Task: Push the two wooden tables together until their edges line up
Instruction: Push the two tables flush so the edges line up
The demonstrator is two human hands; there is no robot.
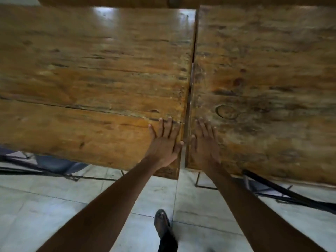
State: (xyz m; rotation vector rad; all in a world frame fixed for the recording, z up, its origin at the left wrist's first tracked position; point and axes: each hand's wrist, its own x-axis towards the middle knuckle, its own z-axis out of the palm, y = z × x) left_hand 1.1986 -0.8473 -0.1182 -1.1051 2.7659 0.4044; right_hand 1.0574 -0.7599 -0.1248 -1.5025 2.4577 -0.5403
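Note:
Two worn wooden tables stand side by side with a narrow dark gap between them that widens slightly toward me. The left table [81, 79] fills the left of the view, the right table [269, 79] the right. My left hand [166, 144] lies flat, fingers apart, on the left table's near right corner. My right hand [205, 144] lies flat on the right table's near left corner, just across the gap. The near edges do not run in one line: the left table's corner reaches a little closer to me than the right one's.
Pale floor tiles [54, 206] lie below the tables. Dark metal table legs and frames show under both near edges, at left [36, 170] and right [291, 193]. My sandalled foot [161, 222] stands on the floor between my arms. Another wooden surface [109, 0] runs along the top.

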